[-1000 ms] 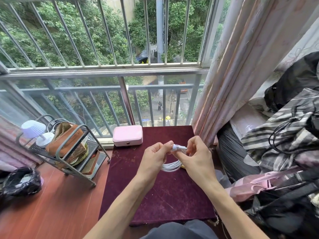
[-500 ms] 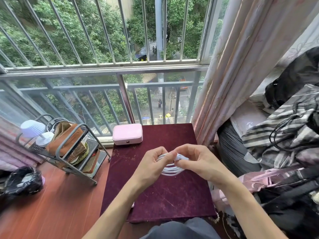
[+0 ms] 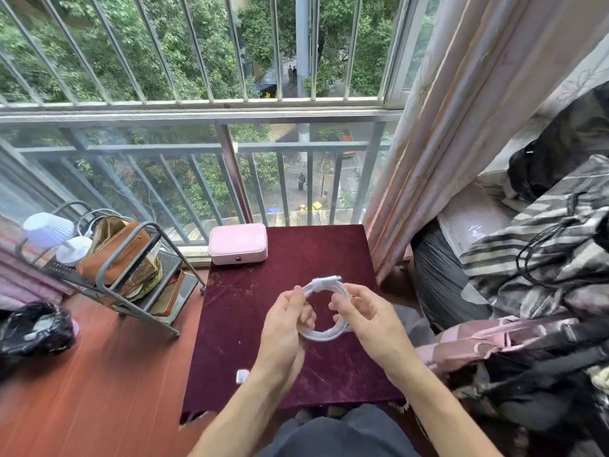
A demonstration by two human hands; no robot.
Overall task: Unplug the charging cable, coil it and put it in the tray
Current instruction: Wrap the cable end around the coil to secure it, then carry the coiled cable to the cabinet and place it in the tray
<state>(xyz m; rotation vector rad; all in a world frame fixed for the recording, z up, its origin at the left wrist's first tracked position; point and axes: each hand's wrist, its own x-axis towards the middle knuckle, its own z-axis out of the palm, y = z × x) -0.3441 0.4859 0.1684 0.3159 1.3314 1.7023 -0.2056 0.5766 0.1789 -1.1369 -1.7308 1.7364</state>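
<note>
A white charging cable [image 3: 324,334] is wound into a round coil and held above the dark red table [image 3: 230,324]. My left hand [image 3: 285,324] grips the coil's left side between thumb and fingers. My right hand [image 3: 369,316] grips its right side. One plug end [image 3: 326,279] sticks out at the top of the coil. A small white object [image 3: 242,376], partly hidden by my left forearm, lies on the table. A pink closed box [image 3: 238,243] sits at the table's far left corner. I see no plain tray.
A grey metal rack [image 3: 108,282] with a brown bag and a small lamp stands on the floor at left. A black bag [image 3: 33,331] lies beside it. Pink curtain [image 3: 461,127] and piled clothes [image 3: 543,275] crowd the right. Window bars are ahead.
My hands have moved apart, so the coil now shows as an open ring held flat between them. Before, they were pinched close together at the plug end.
</note>
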